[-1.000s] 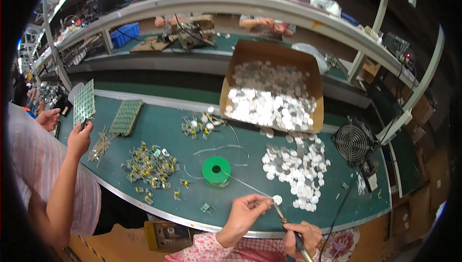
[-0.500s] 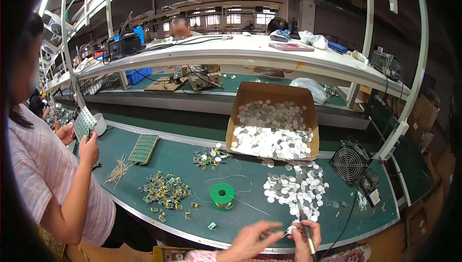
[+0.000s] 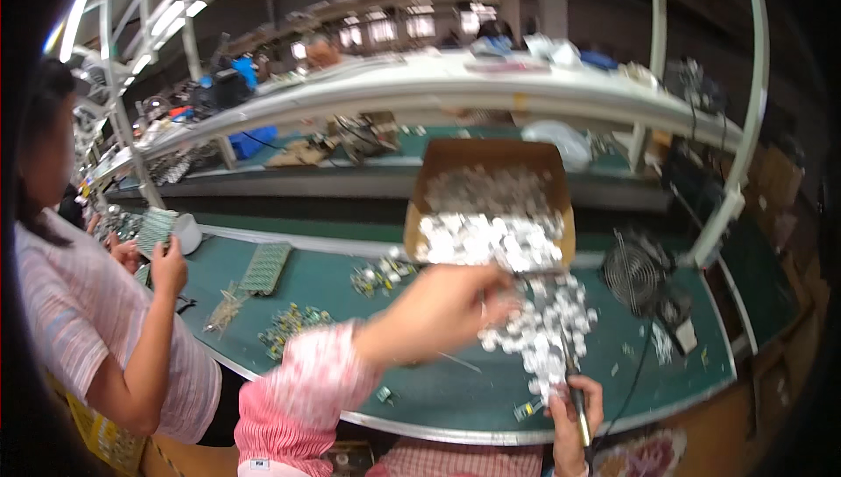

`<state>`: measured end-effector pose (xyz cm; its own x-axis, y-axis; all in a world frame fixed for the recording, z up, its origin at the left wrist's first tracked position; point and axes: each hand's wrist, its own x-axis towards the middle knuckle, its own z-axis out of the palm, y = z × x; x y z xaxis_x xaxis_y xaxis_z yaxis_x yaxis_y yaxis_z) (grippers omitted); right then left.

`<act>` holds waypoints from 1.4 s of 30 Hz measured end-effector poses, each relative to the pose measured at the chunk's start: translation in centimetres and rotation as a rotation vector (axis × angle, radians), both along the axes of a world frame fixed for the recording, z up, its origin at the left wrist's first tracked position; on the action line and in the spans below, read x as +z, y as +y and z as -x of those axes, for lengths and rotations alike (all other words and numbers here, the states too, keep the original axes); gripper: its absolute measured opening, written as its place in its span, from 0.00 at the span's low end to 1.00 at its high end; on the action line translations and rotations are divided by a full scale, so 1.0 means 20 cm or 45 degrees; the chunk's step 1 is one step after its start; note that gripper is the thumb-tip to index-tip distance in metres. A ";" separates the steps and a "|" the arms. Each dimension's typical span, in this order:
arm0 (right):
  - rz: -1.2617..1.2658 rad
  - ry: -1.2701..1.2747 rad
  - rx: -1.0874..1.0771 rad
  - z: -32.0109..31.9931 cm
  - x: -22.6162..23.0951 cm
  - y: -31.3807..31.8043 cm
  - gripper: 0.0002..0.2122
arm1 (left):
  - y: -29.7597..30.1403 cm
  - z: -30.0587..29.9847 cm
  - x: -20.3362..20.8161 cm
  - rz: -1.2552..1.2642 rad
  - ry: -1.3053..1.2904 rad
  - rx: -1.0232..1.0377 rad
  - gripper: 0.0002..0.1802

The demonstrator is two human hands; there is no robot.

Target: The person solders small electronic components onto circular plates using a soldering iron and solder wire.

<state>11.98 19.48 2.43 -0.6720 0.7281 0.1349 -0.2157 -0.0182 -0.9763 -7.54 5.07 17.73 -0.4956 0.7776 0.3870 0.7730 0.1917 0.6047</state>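
Observation:
My right hand (image 3: pixel 574 420) is closed around a soldering iron (image 3: pixel 578 409), its tip pointing up toward the far side of the bench. Close by its thumb is a small green circuit board (image 3: pixel 527 409); whether the hand touches it I cannot tell. My left hand (image 3: pixel 451 306), smeared by motion, is stretched over the bench at the left edge of a heap of round silvery discs (image 3: pixel 552 324). Its fingers are too blurred to show whether they hold anything. The left forearm in a pink sleeve covers the solder spool and part of a pile of small boards (image 3: pixel 298 324).
A cardboard box (image 3: pixel 569 240) of similar discs stands behind the heap. A fan with a round guard (image 3: pixel 632 275) is at the right. To the left lie a green board panel (image 3: pixel 265 268) and thin sticks (image 3: pixel 226 309). A co-worker (image 3: pixel 114 319) holds another panel (image 3: pixel 156 230).
My left hand has left the right hand and swung up and forward to the disc heap. My right hand has shifted slightly right, still gripping the soldering iron. The view has tilted and blurred.

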 end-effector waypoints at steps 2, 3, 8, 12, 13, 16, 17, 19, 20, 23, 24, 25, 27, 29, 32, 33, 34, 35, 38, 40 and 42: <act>-0.037 0.005 0.084 0.02 0.02 -0.01 0.14 | -0.12 -0.31 -0.21 0.163 -0.143 -0.014 0.25; -0.070 -0.040 0.112 0.02 0.02 0.00 0.13 | -0.12 -0.39 -0.34 0.131 -0.230 0.010 0.31; -0.254 -0.054 0.314 0.08 0.02 -0.01 0.13 | -0.08 -0.52 -0.74 -0.322 -1.374 -0.037 0.25; -0.372 -0.107 0.263 0.09 -0.02 -0.01 0.12 | -0.05 -0.52 -0.85 -0.327 -1.844 -0.071 0.21; -0.369 -0.128 0.262 0.08 -0.02 -0.02 0.12 | -0.05 -0.52 -0.85 -0.304 -1.843 -0.061 0.18; -0.529 -0.146 0.276 0.08 -0.04 -0.05 0.10 | -0.06 -0.52 -0.84 -0.308 -1.791 -0.029 0.08; -0.530 -0.155 0.279 0.08 -0.04 -0.05 0.10 | -0.06 -0.52 -0.84 -0.310 -1.800 -0.028 0.08; -0.596 -0.120 0.276 0.08 -0.05 -0.05 0.10 | -0.07 -0.51 -0.85 -0.248 -1.779 0.004 0.07; -0.599 -0.125 0.281 0.07 -0.05 -0.05 0.10 | -0.07 -0.51 -0.85 -0.253 -1.784 0.006 0.07; -0.634 -0.133 0.289 0.07 -0.04 -0.05 0.10 | -0.06 -0.50 -0.82 -0.229 -1.830 0.036 0.04; -0.658 -0.127 0.293 0.07 -0.04 -0.05 0.10 | -0.06 -0.50 -0.82 -0.252 -1.810 0.059 0.05; -0.683 -0.119 0.294 0.08 -0.04 -0.04 0.10 | -0.06 -0.50 -0.82 -0.274 -1.788 0.079 0.06; -0.688 -0.125 0.304 0.07 -0.04 -0.05 0.10 | -0.06 -0.50 -0.85 -0.301 -1.683 0.083 0.06; -0.694 -0.134 0.310 0.07 -0.04 -0.04 0.11 | -0.05 -0.49 -0.87 -0.327 -1.580 0.085 0.05; -0.707 -0.138 0.321 0.07 -0.04 -0.04 0.11 | -0.06 -0.47 -0.88 -0.245 -1.331 0.072 0.05; -0.721 -0.142 0.328 0.07 -0.04 -0.04 0.11 | -0.06 -0.47 -0.89 -0.234 -1.289 0.067 0.05; -0.734 -0.147 0.337 0.07 -0.04 -0.04 0.11 | -0.07 -0.46 -0.89 -0.222 -1.248 0.066 0.05; -0.733 -0.155 0.342 0.08 -0.04 -0.04 0.11 | -0.07 -0.46 -0.89 -0.222 -1.257 0.069 0.05; -0.731 -0.141 0.338 0.08 -0.04 -0.04 0.10 | -0.07 -0.46 -0.88 -0.210 -1.288 0.049 0.06; -0.728 -0.170 0.341 0.08 -0.02 -0.05 0.10 | -0.07 -0.45 -0.86 -0.154 -1.283 0.061 0.03; -0.736 -0.176 0.351 0.09 -0.03 -0.06 0.10 | -0.08 -0.46 -0.88 -0.191 -1.220 0.083 0.05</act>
